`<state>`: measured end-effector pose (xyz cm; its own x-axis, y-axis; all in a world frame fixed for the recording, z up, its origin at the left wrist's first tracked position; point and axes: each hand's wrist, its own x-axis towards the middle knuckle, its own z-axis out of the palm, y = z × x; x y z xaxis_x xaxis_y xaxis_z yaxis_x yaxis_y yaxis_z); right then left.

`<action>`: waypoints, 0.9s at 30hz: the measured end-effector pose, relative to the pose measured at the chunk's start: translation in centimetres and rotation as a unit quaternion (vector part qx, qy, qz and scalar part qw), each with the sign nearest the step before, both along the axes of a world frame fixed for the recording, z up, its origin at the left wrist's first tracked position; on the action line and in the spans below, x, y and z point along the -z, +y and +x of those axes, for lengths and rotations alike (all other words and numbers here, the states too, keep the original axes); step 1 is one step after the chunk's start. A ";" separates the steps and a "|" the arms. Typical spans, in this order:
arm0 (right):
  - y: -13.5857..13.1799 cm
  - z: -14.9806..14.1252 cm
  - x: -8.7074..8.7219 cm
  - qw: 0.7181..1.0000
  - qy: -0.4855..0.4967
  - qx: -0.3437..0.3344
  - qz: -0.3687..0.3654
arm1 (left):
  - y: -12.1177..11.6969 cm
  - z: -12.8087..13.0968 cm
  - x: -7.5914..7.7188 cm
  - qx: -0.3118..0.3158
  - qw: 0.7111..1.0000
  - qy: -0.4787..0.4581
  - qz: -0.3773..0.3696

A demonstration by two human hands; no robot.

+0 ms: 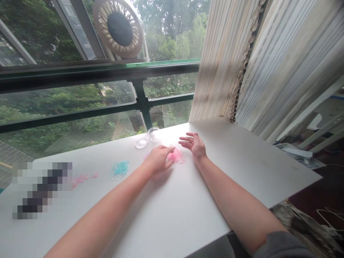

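On a white table (166,208) by the window lies a pile of pink rubber bands (177,156). My left hand (158,160) rests palm down on the left side of that pile, fingers spread over it. Just right of the pile is my right hand (194,144), standing on its edge, fingers stretched out, nothing in it. A small clear round container (154,133) and its clear lid (141,143) sit just behind the hands. A pile of teal rubber bands (120,169) lies to the left, and a few more pink bands (82,178) farther left.
A blurred-out object (41,190) lies at the table's left. A window with a green rail (99,73) and a round fan (119,28) is behind. Striped curtains (258,61) hang at the right, with clutter (298,154) beyond the table's right edge.
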<state>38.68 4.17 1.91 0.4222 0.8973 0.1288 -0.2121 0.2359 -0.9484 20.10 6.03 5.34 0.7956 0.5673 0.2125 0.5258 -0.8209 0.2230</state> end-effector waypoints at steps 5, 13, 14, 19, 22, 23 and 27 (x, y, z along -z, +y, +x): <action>-0.4 -0.5 0.1 0.997 -0.005 -0.073 0.038 | 0.2 -0.4 0.2 0.011 0.999 -0.022 -0.022; -0.2 -1.1 1.7 0.978 -0.094 -0.179 0.044 | 0.3 -0.9 0.1 0.018 0.998 -0.053 -0.036; -0.1 -1.0 1.9 0.979 -0.094 -0.178 0.038 | 0.4 -1.0 0.0 0.019 0.997 -0.058 -0.037; 0.2 -0.8 2.1 0.983 -0.092 -0.156 0.031 | 0.5 -1.5 -0.6 0.007 0.993 -0.105 -0.056; -0.2 -0.9 1.3 0.985 -0.064 -0.156 0.037 | 0.4 -2.1 -1.1 -0.018 0.987 -0.138 -0.075; -0.4 -0.9 0.9 0.985 -0.040 -0.164 0.042 | 0.3 -2.4 -1.3 -0.024 0.985 -0.147 -0.082; -1.6 -0.6 -1.3 0.956 0.137 -0.249 0.078 | -0.1 -4.2 -1.8 -0.052 0.976 -0.182 -0.106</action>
